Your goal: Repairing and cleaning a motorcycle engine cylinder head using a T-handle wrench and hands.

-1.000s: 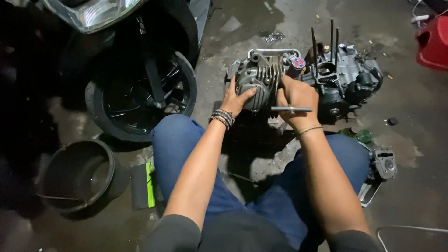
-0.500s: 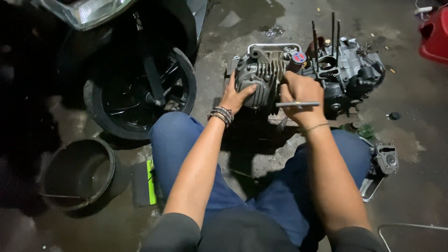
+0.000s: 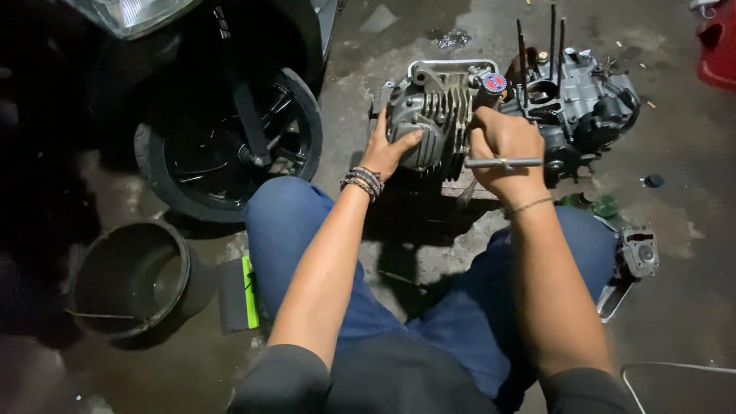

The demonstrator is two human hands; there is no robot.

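- Barely any shift since a second ago: right hand (image 3: 502,149) has slid slightly toward the grey finned aluminium cylinder block (image 3: 429,115), T-shaped steel wrench (image 3: 502,162) still level across my knuckles.
- Left hand (image 3: 387,149) unchanged, palm flat on the near face of the cylinder block, fingers spread, thumb (image 3: 406,139) pressed on the round casting. Bracing, not gripping.
- Right-hand fingers are curled tight round the wrench's shaft; the crossbar sticks out to the right of my fist. Cannot tell what the tip sits on, my hand hides it.
- Judgement: still working one fastener on the block, nothing freed yet.
- Cylinder block lies on the concrete floor (image 3: 690,230) just beyond my knees, with the dark grey engine crankcase (image 3: 590,100) and its long upright studs close on its right; whether the two touch I cannot tell.
- Round cap with red and blue top (image 3: 493,83) sits at the block's right end, above my fist.
- Containers: black round plastic bucket (image 3: 130,280), well left of the block, beside my left knee. Interior dark, looks empty bar a thin rod across the rim.
- Red plastic container (image 3: 717,42) far right of the block, cut off by the frame edge, contents not visible.
- Black motorcycle wheel (image 3: 230,146) left of the block.
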